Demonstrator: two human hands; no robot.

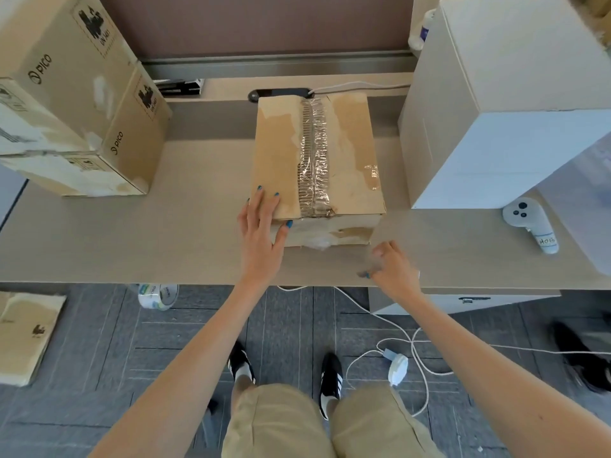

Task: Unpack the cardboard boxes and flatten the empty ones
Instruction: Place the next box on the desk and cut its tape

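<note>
A brown cardboard box (pixel 347 153) sealed with wrinkled clear tape down its middle stands in the centre of the table (pixel 165 239). My left hand (pixel 263 233) rests flat with straight fingers on the box's near left corner. My right hand (pixel 391 267) hovers blurred over the table just in front of the box's near right corner, its fingers loosely curled and holding nothing that I can see.
Two stacked PICO cartons (pixel 72 104) stand at the left, a tall white box (pixel 509 94) at the right with a white controller (pixel 530 223) beside it. A tape roll (pixel 158 295), flattened cardboard (pixel 26 335) and cables (pixel 410 345) are on the floor.
</note>
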